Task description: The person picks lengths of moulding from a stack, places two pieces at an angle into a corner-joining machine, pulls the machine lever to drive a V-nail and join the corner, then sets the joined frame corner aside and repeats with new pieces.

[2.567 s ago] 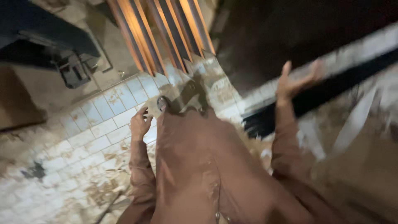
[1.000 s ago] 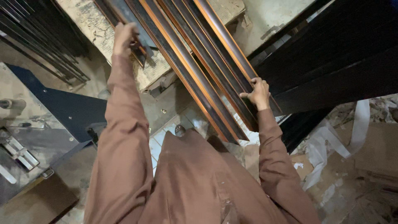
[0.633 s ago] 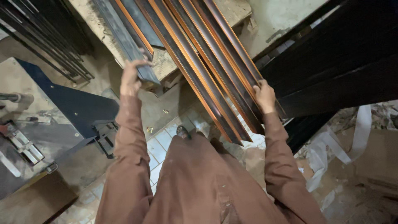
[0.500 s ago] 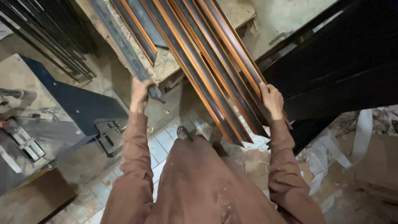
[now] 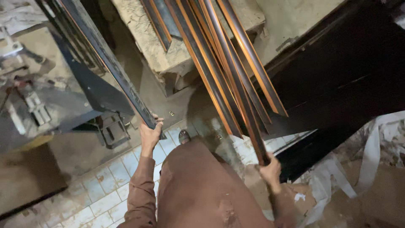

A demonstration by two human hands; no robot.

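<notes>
My left hand (image 5: pixel 150 134) grips the near end of a long dark metal bar (image 5: pixel 107 63) that runs up and away to the upper left. My right hand (image 5: pixel 270 168) is closed around the near end of another long dark bar with an orange edge (image 5: pixel 236 88), pulled out past its neighbours. Several similar orange-edged bars (image 5: pixel 202 63) lie side by side on a worn pale bench (image 5: pixel 145 40), their ends overhanging toward me. My brown sleeves and clothing fill the bottom middle of the view.
A dark blue-grey machine frame (image 5: pixel 90 90) stands at the left over a tiled floor (image 5: pixel 97 198). A large black panel (image 5: pixel 346 71) fills the right. Crumpled white sheeting and cardboard (image 5: pixel 358 177) lie at the lower right.
Both hands have drawn toward me, each pulling a bar off the bench. The left bar has swung away to the left, and the right bar now sticks out beyond the others.
</notes>
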